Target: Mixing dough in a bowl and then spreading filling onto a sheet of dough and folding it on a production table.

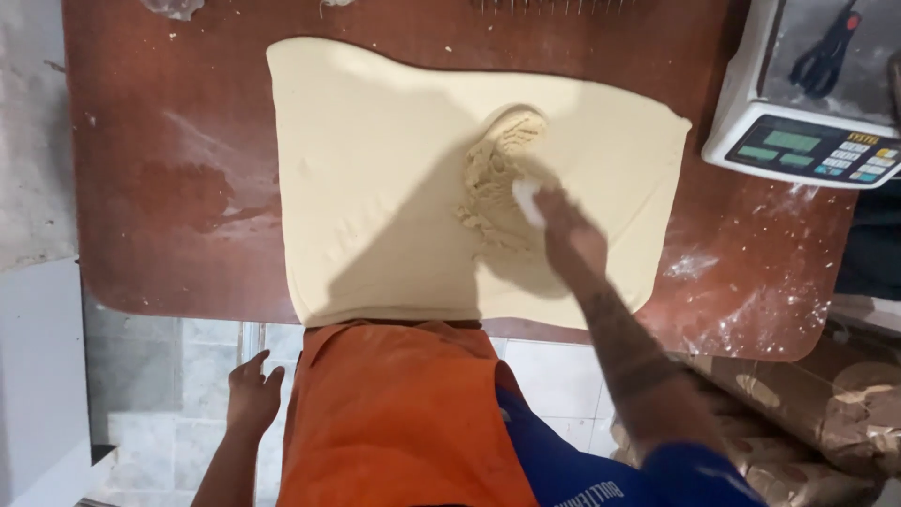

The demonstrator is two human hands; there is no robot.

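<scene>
- Gripping a small white scraper point(526, 201), the right hand point(572, 235) presses it onto the dough point(375, 188), fingers closed around it; the tool's exact shape is blurred.
- Left hand point(251, 390) hangs below the table's near edge, beside the orange apron point(394, 413), fingers loosely spread and holding nothing.
- Dough lies rolled out as one wide, thin sheet over the middle of the brown table point(169, 188), its near edge touching the table's front rim by the apron.
- Filling point(497, 183), a tan, crumbly paste, sits in one patch right of the sheet's centre, just beside and under the scraper.
- Judged from this, the rolling looks finished and the spreading looks only begun: the paste covers a small part, with ridged strokes in it, while the left half and the far and right margins of the sheet are bare.
- Flour dust point(751, 300) speckles the table's right corner.
- Digital scale point(807, 141) stands at the table's far right corner, well apart from the dough.
- Wrapped brown blocks point(826, 422) lie lower right, off the table; what they hold cannot be told.
</scene>
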